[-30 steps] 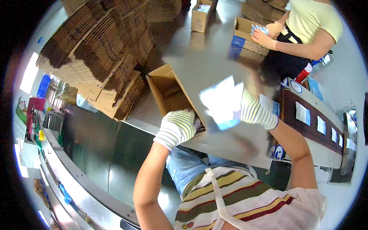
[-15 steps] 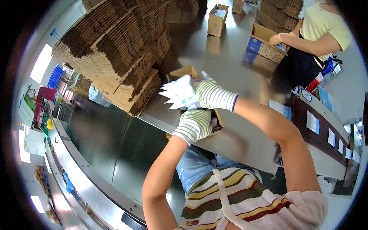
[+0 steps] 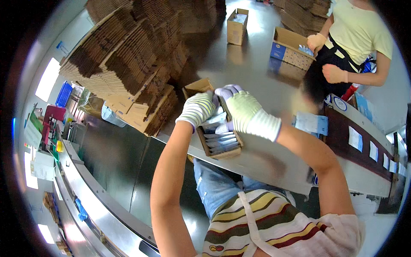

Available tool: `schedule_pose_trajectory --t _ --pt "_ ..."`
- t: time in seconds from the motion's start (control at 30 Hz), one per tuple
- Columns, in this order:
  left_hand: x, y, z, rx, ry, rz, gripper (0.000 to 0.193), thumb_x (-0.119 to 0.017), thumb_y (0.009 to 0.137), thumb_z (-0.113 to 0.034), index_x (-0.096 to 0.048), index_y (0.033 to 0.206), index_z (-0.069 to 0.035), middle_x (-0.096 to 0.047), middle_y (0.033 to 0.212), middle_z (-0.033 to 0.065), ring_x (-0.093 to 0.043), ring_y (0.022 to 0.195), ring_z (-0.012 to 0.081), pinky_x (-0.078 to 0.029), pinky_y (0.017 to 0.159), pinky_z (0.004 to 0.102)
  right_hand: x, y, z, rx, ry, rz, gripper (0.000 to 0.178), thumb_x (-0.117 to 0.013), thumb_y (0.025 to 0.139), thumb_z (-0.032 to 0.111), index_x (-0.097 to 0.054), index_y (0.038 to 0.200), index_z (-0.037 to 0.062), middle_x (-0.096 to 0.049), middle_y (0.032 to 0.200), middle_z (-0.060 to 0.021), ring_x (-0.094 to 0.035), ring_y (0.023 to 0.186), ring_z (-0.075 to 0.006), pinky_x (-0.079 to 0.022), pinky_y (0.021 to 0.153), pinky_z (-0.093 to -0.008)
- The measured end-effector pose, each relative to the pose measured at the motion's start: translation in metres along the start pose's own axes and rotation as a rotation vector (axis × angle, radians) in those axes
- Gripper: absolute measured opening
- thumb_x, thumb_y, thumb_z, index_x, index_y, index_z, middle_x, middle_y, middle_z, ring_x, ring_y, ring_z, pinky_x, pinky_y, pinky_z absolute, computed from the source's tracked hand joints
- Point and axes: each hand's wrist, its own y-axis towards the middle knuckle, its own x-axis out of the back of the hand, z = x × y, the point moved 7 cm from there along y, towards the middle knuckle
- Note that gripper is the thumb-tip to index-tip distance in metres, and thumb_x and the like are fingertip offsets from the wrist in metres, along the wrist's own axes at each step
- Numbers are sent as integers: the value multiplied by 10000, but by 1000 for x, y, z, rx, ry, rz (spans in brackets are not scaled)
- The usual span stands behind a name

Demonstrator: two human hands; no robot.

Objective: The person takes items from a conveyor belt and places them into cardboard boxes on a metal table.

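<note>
Both of my hands wear striped knit gloves and reach into an open cardboard box (image 3: 212,150) on the steel table (image 3: 257,81). My left hand (image 3: 198,109) rests on the box's left wall, fingers curled over it. My right hand (image 3: 245,112) presses down on white and blue packets (image 3: 221,141) stacked inside the box. Whether either hand grips a packet is hidden by the gloves.
Tall stacks of flattened cardboard (image 3: 128,60) stand to the left. A person in a yellow top (image 3: 359,34) works at another open box (image 3: 291,47) far right. A third box (image 3: 236,25) sits at the back. Packets lie on a conveyor (image 3: 359,141) to the right.
My right hand has carried white packets from the right over to the box and lowered them in. My left hand has moved up onto the box's left wall.
</note>
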Motion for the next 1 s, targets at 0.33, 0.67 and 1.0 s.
schedule_pose_trajectory --t 0.33,0.67,1.0 --pt "-85 13 -5 -334 147 597 308 -450 874 -281 -680 1013 -128 -643 1074 118 -599 1014 289 -478 837 349 -52 -87 60 325 -159 155 305 -477 876 294 -616 992 48 -636 941 -144 -615 920 -262 -359 1012 -472" --pt "-64 -47 -43 -134 283 259 489 -548 804 -318 -515 1163 12 -545 1175 196 -544 1063 343 -431 897 441 -49 -97 52 265 -72 -44 185 -471 828 198 -602 909 95 -612 866 -85 -591 902 -257 -326 1045 -468" --pt "-60 -48 -44 -153 246 279 505 -527 815 -397 -564 1093 24 -554 1136 232 -569 1024 351 -475 827 435 -45 -100 53 248 -12 -157 177 -561 794 308 -546 775 133 -521 740 -45 -533 787 -213 -318 1041 -464"
